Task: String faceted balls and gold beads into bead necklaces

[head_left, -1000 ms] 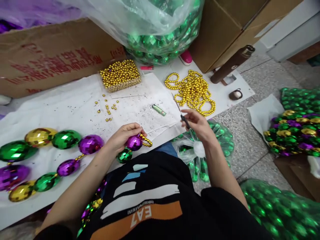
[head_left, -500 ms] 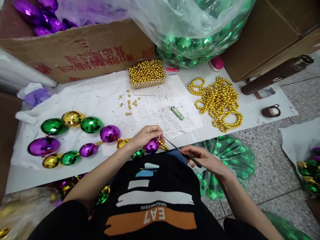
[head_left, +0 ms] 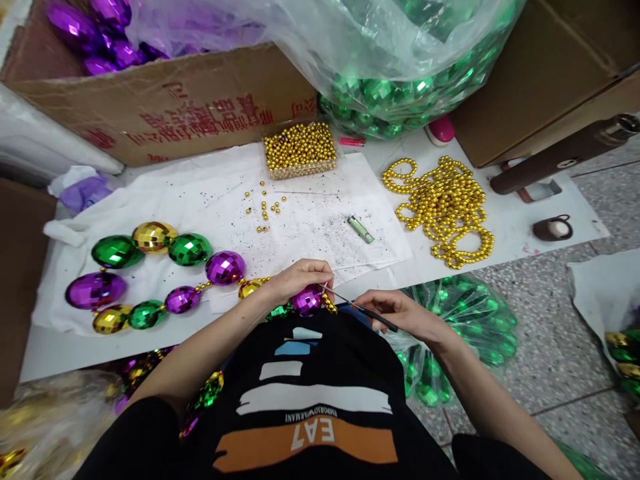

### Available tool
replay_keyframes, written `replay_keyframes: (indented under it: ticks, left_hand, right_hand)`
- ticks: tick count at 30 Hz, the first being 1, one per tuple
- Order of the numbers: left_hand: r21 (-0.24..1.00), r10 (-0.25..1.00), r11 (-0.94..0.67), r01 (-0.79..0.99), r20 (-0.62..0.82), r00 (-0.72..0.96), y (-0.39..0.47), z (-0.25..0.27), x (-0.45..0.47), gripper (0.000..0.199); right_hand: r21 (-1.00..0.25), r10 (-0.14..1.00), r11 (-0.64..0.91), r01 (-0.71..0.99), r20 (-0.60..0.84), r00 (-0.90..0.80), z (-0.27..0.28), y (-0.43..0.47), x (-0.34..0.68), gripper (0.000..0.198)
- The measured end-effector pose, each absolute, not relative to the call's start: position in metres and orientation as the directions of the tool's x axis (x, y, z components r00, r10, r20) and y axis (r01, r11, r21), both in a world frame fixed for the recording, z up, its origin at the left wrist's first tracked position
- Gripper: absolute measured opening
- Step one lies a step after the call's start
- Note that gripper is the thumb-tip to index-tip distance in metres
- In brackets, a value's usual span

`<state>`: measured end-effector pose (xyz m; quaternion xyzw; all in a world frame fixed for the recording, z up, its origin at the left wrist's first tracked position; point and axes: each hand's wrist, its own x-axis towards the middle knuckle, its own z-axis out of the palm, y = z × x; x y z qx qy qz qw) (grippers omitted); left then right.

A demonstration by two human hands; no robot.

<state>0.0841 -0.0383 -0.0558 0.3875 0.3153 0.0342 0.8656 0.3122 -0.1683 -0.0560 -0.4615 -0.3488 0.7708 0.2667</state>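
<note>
Purple bead (head_left: 307,301) — glossy, faceted.

Yeah, we can't tell what the black-handled tool (head_left: 381,320) meets, tip's too tiny. Left hand (head_left: 303,279) hides some of the faceted bead strand (head_left: 307,303); top edge crops the green-bead bag (head_left: 415,97).

The left arm (head_left: 215,337) slants forward and in. The left hand (head_left: 301,276) has its back up, with its fingers (head_left: 320,268) pinched tight. The right arm (head_left: 475,373) slants in from the other side. The right hand (head_left: 400,312) grips with bent fingers. The two hands are close but not touching.
</note>
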Motion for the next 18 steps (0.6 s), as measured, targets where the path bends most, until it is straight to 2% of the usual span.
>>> replay_keyframes:
  ticks: [11, 18]
  left_hand:
    - [0.699, 0.322, 0.696, 0.166, -0.510, 0.797, -0.0403, -0.0630, 0.0882, 0.033]
    - [0.697, 0.353, 0.701, 0.150, -0.522, 0.776, -0.0409, -0.0611, 0.0900, 0.034]
  right_hand:
    - [-0.783, 0.752, -0.610, -0.123, -0.522, -0.402, -0.0529, -0.1656, 0.3070, 0.047]
    - [-0.796, 0.757, -0.602, -0.067, -0.541, -0.367, -0.0563, -0.1701, 0.3064, 0.048]
